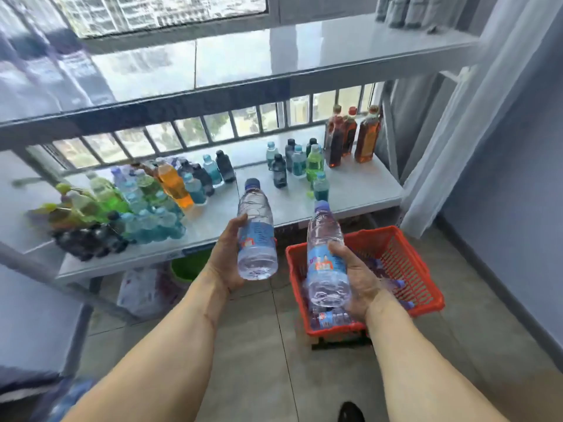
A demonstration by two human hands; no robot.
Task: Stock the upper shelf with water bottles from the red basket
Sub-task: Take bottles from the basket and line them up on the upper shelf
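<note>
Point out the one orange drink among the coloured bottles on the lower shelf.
It is the orange bottle in the left cluster on the lower shelf, leaning among green and blue ones; the tall bottles at far right are darker brown.

Bright daylight comes through the far window (164, 13) and the barred opening below it. The upper shelf (243, 59) shines with pale glare. Shadows are soft and weak. The left edge is smeared and blurred, bottles (100, 214) there streaky. Straight shelf lines bow with wide-angle distortion. The near centre is sharpest.
</note>
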